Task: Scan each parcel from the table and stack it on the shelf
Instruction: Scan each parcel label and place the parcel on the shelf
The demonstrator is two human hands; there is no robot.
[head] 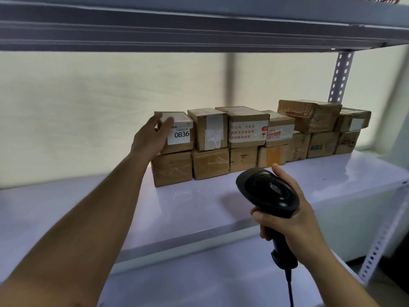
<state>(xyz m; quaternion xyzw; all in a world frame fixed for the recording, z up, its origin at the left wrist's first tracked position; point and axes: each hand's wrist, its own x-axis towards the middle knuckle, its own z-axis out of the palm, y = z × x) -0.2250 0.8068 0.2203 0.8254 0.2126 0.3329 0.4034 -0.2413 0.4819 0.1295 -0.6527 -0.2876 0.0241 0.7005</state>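
Head view, step: setting the parcel (180,131) on the upper row at the left end of the stack; it looks nearly seated.
Left hand (151,138): fingers curl over the parcel's top left edge and the thumb lies on its front, grasping it.
Right hand (296,220): clenched round the handle of the black scanner (267,191), low in front of the shelf (199,207), apart from the boxes.
Doing it well: rest the parcel flat on the lower box (171,168) and slide it snug to the neighbour box (209,129). Leave the label facing out and release without dragging it.
Parcel look: small brown carton; white label reads 0836 under a barcode.
Parcel place: upper tier, leftmost, apparently touching its neighbour.
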